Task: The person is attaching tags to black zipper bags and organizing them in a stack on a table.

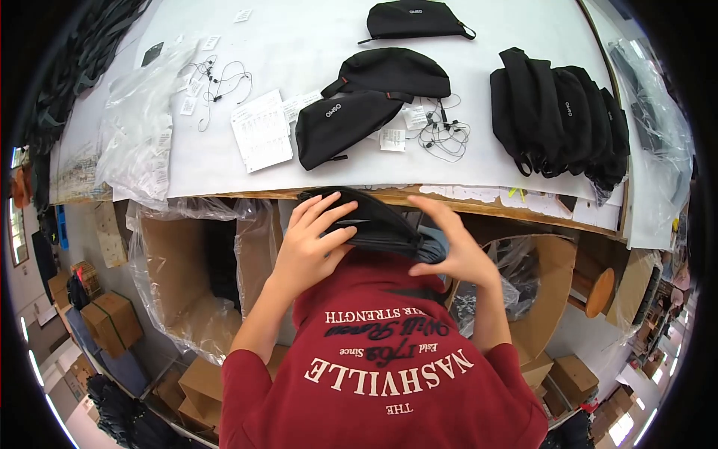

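Observation:
A black fabric zip pouch point(385, 224) is held at the table's front edge, just above my lap, its mouth gaping. My left hand point(318, 239) is closed on the pouch's left end, fingers over the upper edge. At the other end, my right hand point(460, 251) has its thumb and fingers spread wide around the corner. Whether its thumb touches the fabric is hard to tell. Beyond them, two more black pouches point(351, 123) point(396, 72) overlap on the table, and another black pouch point(419, 20) lies farther back.
On the white table point(464, 176), a row of black pouches point(561, 112) stands at right. White papers point(262, 131), corded tags point(445, 138) and clear plastic bags point(142, 127) lie around. Below the edge are an open plastic-lined carton point(176, 262) and another carton point(553, 292).

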Demonstrator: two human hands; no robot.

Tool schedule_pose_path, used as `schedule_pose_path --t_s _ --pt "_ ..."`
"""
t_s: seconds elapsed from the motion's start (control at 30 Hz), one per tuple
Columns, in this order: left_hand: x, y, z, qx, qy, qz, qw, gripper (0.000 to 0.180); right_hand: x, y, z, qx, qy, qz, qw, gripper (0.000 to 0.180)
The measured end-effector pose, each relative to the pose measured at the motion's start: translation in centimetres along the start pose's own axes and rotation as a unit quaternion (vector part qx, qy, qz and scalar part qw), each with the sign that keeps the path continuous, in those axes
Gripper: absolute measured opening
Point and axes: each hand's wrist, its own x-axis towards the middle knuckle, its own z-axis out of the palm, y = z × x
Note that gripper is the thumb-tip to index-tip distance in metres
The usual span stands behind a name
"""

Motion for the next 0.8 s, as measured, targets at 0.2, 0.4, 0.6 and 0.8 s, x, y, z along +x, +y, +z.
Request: schedule_pose_path --t_s 0.2,0.4,0.6,0.8 --pt "-0.6 0.0 -1.0 0.001 0.014 -0.032 0.999 0.024 0.5 1.3 2.7 0.075 0.052 0.108 0.990 0.049" --pt "-1.8 -1.3 -1.1 -0.019 0.017 -0.095 0.995 0.015 -0.1 3.8 0.8 0.128 0.173 0.078 0.973 0.017" --pt "-2.8 -1.8 -0.9 -0.004 -0.030 -0.157 0.987 0.015 -1.4 2.0 -3.5 0.376 0.129 0.208 0.894 0.016" --pt "-2.6 -1.6 -0.8 -0.030 -0.065 -0.195 0.978 0.015 -2.5 3.6 -5.2 0.296 0.244 0.153 0.911 0.018"
